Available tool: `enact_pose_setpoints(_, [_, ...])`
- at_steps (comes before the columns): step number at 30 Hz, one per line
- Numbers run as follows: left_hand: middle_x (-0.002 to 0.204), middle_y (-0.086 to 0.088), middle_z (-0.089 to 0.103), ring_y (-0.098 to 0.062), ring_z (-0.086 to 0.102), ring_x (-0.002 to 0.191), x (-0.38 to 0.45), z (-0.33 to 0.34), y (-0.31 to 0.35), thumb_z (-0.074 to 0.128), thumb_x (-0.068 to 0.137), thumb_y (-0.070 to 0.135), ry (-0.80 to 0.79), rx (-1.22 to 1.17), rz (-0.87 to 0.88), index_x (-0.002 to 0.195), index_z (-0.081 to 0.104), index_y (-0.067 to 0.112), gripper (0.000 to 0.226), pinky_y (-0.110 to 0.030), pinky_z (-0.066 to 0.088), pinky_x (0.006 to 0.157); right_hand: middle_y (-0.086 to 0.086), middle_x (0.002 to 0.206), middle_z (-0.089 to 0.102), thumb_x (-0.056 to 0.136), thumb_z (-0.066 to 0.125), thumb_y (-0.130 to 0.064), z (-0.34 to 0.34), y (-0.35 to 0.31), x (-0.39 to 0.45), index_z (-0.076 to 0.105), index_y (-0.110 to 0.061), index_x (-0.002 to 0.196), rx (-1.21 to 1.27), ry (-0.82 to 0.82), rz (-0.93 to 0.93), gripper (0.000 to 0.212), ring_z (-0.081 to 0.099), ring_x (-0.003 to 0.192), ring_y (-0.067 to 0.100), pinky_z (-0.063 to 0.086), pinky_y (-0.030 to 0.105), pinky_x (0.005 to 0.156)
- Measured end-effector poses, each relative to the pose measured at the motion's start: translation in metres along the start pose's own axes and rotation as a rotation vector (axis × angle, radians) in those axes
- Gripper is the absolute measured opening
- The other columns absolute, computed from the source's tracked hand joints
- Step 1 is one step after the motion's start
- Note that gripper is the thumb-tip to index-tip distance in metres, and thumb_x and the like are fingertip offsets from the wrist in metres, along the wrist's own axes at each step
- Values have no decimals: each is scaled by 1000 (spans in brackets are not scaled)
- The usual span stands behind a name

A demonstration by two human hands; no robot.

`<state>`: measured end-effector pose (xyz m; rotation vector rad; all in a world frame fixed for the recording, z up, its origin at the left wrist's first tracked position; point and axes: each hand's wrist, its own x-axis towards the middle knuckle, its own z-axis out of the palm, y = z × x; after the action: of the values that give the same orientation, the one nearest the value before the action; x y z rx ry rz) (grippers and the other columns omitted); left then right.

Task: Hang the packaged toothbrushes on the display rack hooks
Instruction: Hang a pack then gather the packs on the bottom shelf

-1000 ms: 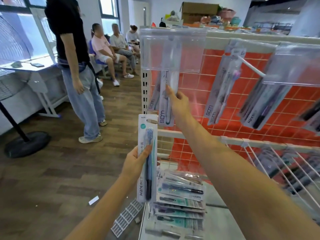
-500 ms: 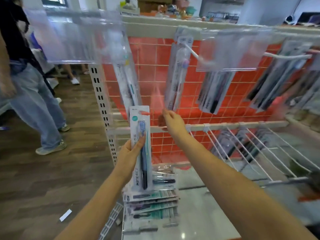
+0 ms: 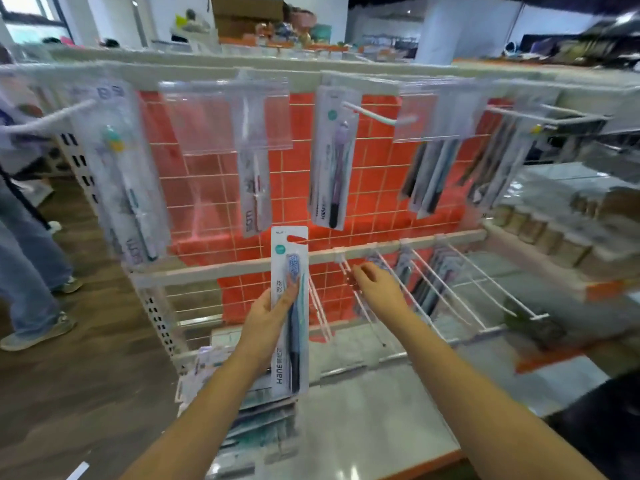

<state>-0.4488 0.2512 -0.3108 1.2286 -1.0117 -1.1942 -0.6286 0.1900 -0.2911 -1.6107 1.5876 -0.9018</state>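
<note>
The person is holding one packaged toothbrush upright in the left hand, just in front of the display rack's lower rail; the left grip is wrapping the card's lower half, thumb lying across its front. The right hand is hovering at the lower hooks with fingers loosely curled, holding nothing that I can make out. The pack is looking light and thin, a flat card with a clear blister, likely bending easily and a bit slick, so pinching it near the top edge would steady the hang slot. Its long axis is running vertically, bristle end and slot pointing up. A spare pile of packs is lying on the base shelf's front left corner.
</note>
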Motion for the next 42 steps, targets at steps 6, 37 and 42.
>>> enact_pose_setpoints(6, [88,2,74,-16,71,83,-16,66,0,54,84,52,-37,43,9,101,65,21,37,-23,55,66,8,89,66,100,41,-26,-65,39,-10,60,-17,87,-25,22,16,25,60,82,27,48,37,74])
enact_pose_setpoints(37, [60,11,54,-2,53,57,9,315,80,51,93,39,-185,-23,427,71,52,19,30,-17,48,59,-14,76,58,99,44,-16,-243,105,47,58,-15,86,119,209,-171,19,54,67,1,38,2,48])
enact_pose_setpoints(42, [50,17,52,5,51,48,19,321,88,50,95,35,-166,-27,456,72,51,18,29,-8,42,52,-11,82,59,99,45,-18,-238,104,60,61,-16,95,106,182,-181,16,53,67,2,38,3,47])
